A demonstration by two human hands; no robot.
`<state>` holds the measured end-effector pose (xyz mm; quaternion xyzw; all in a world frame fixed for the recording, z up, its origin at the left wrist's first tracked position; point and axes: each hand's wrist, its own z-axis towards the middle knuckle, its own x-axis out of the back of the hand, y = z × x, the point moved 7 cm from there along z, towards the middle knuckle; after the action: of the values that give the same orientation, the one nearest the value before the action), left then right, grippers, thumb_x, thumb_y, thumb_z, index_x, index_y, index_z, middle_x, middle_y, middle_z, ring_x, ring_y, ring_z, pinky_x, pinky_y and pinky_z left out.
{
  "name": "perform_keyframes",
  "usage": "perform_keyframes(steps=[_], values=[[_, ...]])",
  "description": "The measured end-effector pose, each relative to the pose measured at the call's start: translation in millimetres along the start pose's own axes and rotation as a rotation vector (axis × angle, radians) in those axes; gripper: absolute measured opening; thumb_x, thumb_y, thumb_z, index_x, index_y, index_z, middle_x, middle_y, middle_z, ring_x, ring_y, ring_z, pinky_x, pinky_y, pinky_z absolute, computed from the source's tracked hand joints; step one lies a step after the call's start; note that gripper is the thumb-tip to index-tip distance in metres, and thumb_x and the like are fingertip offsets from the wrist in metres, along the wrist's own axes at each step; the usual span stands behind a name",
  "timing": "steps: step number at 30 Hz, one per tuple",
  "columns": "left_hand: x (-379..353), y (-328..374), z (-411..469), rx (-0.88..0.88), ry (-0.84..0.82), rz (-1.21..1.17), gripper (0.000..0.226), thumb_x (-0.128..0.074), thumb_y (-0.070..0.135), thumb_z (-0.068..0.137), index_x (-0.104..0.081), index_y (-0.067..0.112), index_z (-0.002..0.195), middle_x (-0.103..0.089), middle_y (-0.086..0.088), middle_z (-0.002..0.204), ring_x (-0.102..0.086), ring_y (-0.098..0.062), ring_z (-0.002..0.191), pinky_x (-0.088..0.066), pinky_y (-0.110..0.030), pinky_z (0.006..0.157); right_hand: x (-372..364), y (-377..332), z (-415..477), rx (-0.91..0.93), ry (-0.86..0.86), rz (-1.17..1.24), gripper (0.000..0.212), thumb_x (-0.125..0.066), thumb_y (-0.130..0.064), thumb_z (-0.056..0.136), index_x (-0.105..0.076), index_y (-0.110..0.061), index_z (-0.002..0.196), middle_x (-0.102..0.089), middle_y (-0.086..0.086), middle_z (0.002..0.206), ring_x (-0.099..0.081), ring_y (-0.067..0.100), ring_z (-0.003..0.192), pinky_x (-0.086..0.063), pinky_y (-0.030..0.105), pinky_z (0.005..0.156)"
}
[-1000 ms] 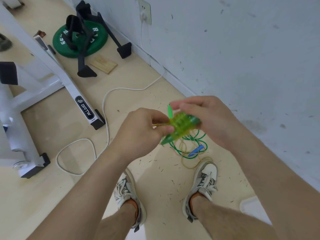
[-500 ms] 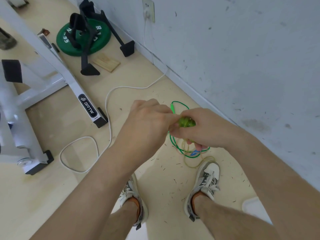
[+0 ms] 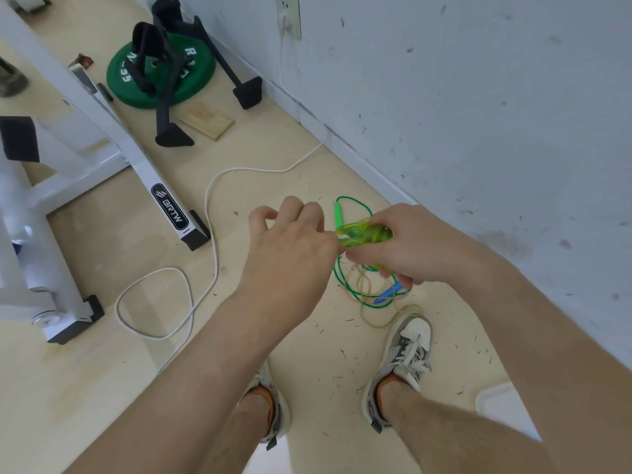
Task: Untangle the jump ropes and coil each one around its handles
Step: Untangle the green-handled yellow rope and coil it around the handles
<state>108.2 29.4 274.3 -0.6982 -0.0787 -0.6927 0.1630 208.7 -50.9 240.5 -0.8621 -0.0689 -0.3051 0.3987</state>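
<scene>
Gripping: R hand (image 3: pixel 420 249) has fingers curled round 1 yellow-green handle bundle (image 3: pixel 364 233) w/ rope wound on it, held in the air between both hands, above the floor pile by the wall. L hand (image 3: pixel 290 249) is back-to-cam, its thumb side meets the bundle's end and its fingers are raised and loosely bent; can't tell if it pinches anything.

Counts: 2 hands, 1 bundle. On the floor: 1 green handle (image 3: pixel 338 213), 1 blue handle (image 3: pixel 386 295), green rope (image 3: pixel 338 273) in loose loops, yellowish rope (image 3: pixel 383 326) in loops next to the R shoe. 2 shoes (image 3: pixel 412 347), 1 white cable (image 3: pixel 208 206), 1 weight plate (image 3: pixel 130 85), 1 wood block (image 3: pixel 207 122).

Vs 0.5 s ago: more of the bundle shows, since it was mostly covered by both hands. L fingers have lifted off it. Floor ropes are unchanged.
</scene>
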Motion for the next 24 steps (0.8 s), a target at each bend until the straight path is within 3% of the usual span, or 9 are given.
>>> perform_keyframes(steps=[2,4,6,9,12,17,20,24], values=[[0,4,3,-0.070,-0.050,-0.069,0.007,-0.076,0.023,0.079,-0.069,0.022,0.081,-0.055,-0.001,0.089,-0.050,-0.027,0.084,-0.032,-0.037,0.065,0,2,0,-0.008,-0.024,0.000,0.029,-0.069,-0.038,0.082,-0.066,-0.011,0.090,-0.066,0.004,0.062,-0.055,0.016,0.039,-0.041,0.021,0.041],[-10,3,5,-0.073,-0.232,-0.156,0.013,-0.054,0.028,0.096,-0.065,0.021,0.098,-0.058,-0.001,0.098,-0.055,-0.025,0.089,-0.036,-0.032,0.067,0,4,0,-0.018,-0.045,-0.010,0.031,-0.070,-0.038,0.082,-0.065,-0.008,0.090,-0.065,0.004,0.061,-0.055,0.017,0.039,-0.042,0.021,0.042],[-14,-2,2,-0.050,-0.351,-0.289,0.014,-0.054,0.024,0.095,-0.067,0.024,0.099,-0.065,0.004,0.095,-0.058,-0.019,0.088,-0.040,-0.028,0.070,-1,6,0,-0.030,-0.063,-0.009,0.033,-0.070,-0.038,0.082,-0.064,-0.006,0.090,-0.065,0.005,0.061,-0.055,0.017,0.040,-0.042,0.022,0.042],[-7,-19,2,0.083,-0.271,-0.678,0.009,-0.066,0.022,0.088,-0.073,0.026,0.091,-0.069,0.007,0.083,-0.061,-0.013,0.079,-0.048,-0.029,0.075,-2,8,0,-0.040,-0.090,0.033,0.034,-0.071,-0.037,0.083,-0.064,-0.004,0.091,-0.066,0.007,0.062,-0.055,0.018,0.040,-0.042,0.023,0.042],[-4,-30,5,0.215,-0.119,-0.993,0.008,-0.071,0.019,0.085,-0.076,0.024,0.090,-0.064,0.008,0.091,-0.059,-0.011,0.080,-0.049,-0.028,0.077,-1,7,0,-0.031,-0.112,0.101,0.034,-0.072,-0.036,0.085,-0.065,-0.003,0.091,-0.065,0.008,0.060,-0.053,0.020,0.040,-0.041,0.022,0.040],[-8,-26,3,0.379,-0.135,-1.359,0.011,-0.073,0.009,0.082,-0.076,0.018,0.085,-0.071,-0.004,0.073,-0.061,-0.008,0.063,-0.053,-0.026,0.068,-6,3,0,-0.023,-0.157,0.148,0.034,-0.070,-0.036,0.085,-0.065,-0.003,0.089,-0.065,0.011,0.061,-0.052,0.023,0.042,-0.039,0.022,0.040],[-11,-25,2,0.402,-0.130,-1.442,0.010,-0.077,0.001,0.075,-0.075,0.011,0.079,-0.066,-0.002,0.062,-0.061,-0.015,0.061,-0.054,-0.027,0.064,-8,0,1,-0.016,-0.168,0.147,0.035,-0.070,-0.036,0.084,-0.066,-0.002,0.092,-0.066,0.012,0.061,-0.052,0.022,0.041,-0.040,0.022,0.040],[-11,-30,2,0.394,-0.096,-1.390,0.012,-0.080,0.001,0.071,-0.074,0.010,0.077,-0.068,-0.015,0.072,-0.061,-0.018,0.063,-0.055,-0.034,0.066,-11,-1,-1,-0.022,-0.186,0.141,0.037,-0.071,-0.035,0.084,-0.064,0.001,0.094,-0.065,0.012,0.061,-0.051,0.024,0.043,-0.040,0.022,0.040]])
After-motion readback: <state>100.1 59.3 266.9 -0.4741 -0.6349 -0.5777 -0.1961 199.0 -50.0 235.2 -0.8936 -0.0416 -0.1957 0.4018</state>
